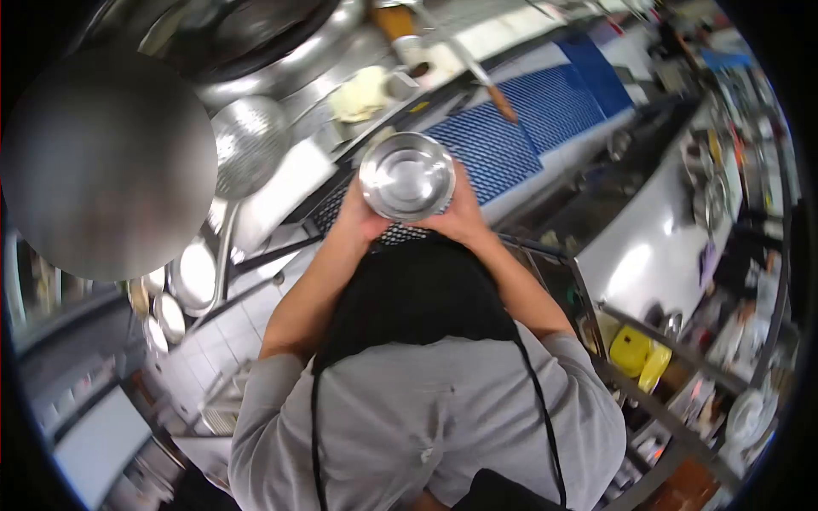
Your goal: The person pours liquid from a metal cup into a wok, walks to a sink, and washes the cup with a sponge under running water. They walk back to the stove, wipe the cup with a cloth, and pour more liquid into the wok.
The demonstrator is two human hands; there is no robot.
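Observation:
A round, shiny metal bowl (407,177) is held up in front of my black apron, its open top facing the camera. My left hand (362,213) grips it from the left side and below. On the opposite side, my right hand (460,209) wraps round the wall. Only the bright, reflecting bottom shows inside the bowl. The bowl covers parts of the fingers of both hands. Just beyond it lies a blue mesh mat (486,145).
A perforated metal skimmer (249,145) with a long handle is at the left, beside a large wok (273,43). A pale yellow cloth (360,94) lies on the counter ahead. To the right are a steel worktop (630,255) and a yellow item (629,351) on a shelf.

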